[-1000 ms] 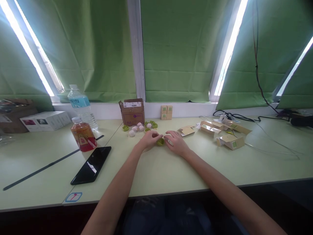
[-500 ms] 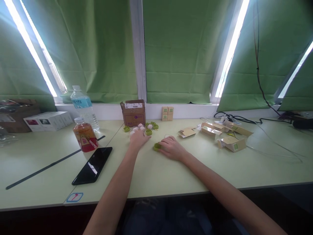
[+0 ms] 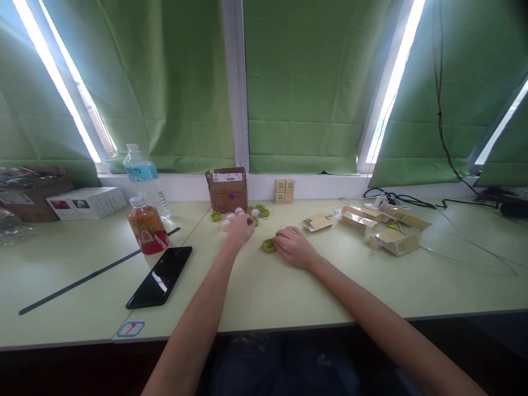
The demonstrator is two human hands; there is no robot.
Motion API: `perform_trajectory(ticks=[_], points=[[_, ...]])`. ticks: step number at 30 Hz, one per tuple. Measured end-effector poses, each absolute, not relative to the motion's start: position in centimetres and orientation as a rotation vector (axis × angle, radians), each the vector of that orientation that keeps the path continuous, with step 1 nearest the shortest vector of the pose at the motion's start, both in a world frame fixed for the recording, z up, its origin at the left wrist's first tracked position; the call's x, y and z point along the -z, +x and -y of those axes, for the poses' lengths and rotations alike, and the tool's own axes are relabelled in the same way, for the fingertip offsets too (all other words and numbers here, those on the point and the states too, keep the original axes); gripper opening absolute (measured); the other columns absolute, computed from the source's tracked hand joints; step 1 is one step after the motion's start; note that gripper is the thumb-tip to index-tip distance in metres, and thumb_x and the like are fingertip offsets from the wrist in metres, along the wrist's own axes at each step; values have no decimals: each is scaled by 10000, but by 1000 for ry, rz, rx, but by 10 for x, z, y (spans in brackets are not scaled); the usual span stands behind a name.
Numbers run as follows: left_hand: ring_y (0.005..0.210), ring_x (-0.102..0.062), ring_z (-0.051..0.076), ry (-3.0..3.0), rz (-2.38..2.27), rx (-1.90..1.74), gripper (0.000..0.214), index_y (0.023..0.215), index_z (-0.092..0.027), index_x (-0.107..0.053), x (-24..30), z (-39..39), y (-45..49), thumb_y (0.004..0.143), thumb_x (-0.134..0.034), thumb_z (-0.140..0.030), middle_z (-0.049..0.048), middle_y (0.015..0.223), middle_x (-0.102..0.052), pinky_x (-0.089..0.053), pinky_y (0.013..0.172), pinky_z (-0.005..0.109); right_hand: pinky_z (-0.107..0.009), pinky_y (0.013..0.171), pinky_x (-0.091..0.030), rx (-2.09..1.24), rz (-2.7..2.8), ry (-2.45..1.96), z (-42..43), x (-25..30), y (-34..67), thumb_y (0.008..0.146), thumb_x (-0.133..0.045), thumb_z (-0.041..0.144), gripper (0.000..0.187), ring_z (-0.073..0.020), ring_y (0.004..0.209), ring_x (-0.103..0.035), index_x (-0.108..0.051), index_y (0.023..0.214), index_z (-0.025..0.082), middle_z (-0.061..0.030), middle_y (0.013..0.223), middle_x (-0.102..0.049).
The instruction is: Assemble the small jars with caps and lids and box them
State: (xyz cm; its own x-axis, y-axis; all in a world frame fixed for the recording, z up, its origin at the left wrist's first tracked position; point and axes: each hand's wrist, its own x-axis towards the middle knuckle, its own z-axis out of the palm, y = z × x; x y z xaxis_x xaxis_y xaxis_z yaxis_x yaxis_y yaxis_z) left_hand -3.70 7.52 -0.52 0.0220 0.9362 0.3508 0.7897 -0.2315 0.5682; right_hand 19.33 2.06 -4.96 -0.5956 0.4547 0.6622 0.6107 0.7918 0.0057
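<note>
My left hand (image 3: 241, 229) is over a cluster of small pieces in front of the cardboard box. Its fingers are curled in a pinch, and a bit of a small green cup (image 3: 256, 222) shows at the fingertips, the rest hidden. Pale pink, rounded pieces (image 3: 231, 216) in clear plastic lie under and behind this hand. Several green cups (image 3: 260, 210) sit just beyond it, and another green cup (image 3: 215, 216) is at its left. Resting on the table, my right hand (image 3: 295, 247) has bent fingers against the right side of an open green cup (image 3: 268, 246).
Behind stands the cardboard box (image 3: 228, 192), with small stacked boxes (image 3: 284, 191) at the wall. Opened cartons (image 3: 396, 242) and cables (image 3: 412, 201) spread rightward. At left are a black phone (image 3: 160, 278), an orange drink bottle (image 3: 148, 226), a water bottle (image 3: 146, 181) and a dark strip (image 3: 82, 280).
My left hand's fingers have curled in and drawn together at the small green cup. My right hand stays beside its green cup. The whole view has shifted slightly.
</note>
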Motion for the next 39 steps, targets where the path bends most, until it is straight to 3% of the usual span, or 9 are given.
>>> perform_trajectory(ticks=[5,10,15,25,32,37,39], points=[[729,-655,183,2058,-1396,-1024,282,859,-154,-750,-1,-69,-15,886,-574,-372,83,850,-753,-525,679,291,-410,963,-476,307,2164,-860,-24,51,196,1032,-497,276,271,-249,1090,-637,-665,1230,200,-124,1159,-702],[680,-607,160,1950,-1133,-948,277,802,-136,-758,-2,-62,-8,780,-731,-411,82,773,-725,-483,616,277,-392,904,-513,232,2052,-937,-26,52,198,1047,-504,373,318,-257,1041,-646,-653,1251,179,-124,1139,-701],[668,-591,154,1962,-1048,-909,335,770,-137,-765,-4,-57,-10,751,-782,-471,66,720,-700,-455,619,278,-387,857,-525,239,2022,-972,-27,52,197,1030,-534,452,339,-257,973,-657,-695,1180,195,-109,1024,-700],[643,-582,156,2034,-989,-812,349,664,-138,-715,-6,-50,3,703,-807,-472,52,660,-668,-423,586,265,-359,770,-573,153,2059,-823,-28,57,195,1056,-471,300,269,-223,825,-661,-687,1163,181,-100,916,-706],[749,-619,172,2023,-959,-807,394,854,-150,-793,-11,-53,-15,731,-799,-525,74,805,-740,-459,666,273,-380,814,-573,70,2009,-656,-29,53,195,1047,-492,233,219,-226,878,-659,-691,1117,175,-106,951,-698],[660,-540,148,2046,-1083,-909,532,753,-139,-744,12,-60,-18,854,-627,-647,60,743,-690,-398,602,271,-394,841,-574,62,2083,-645,-30,54,195,1056,-443,212,282,-235,924,-648,-670,1220,187,-120,1013,-672],[666,-536,151,2021,-1097,-999,578,803,-133,-734,24,-58,-16,910,-532,-664,52,744,-669,-406,622,275,-398,839,-577,64,2117,-647,-31,55,195,1058,-416,198,318,-235,924,-647,-660,1262,194,-121,1015,-671]])
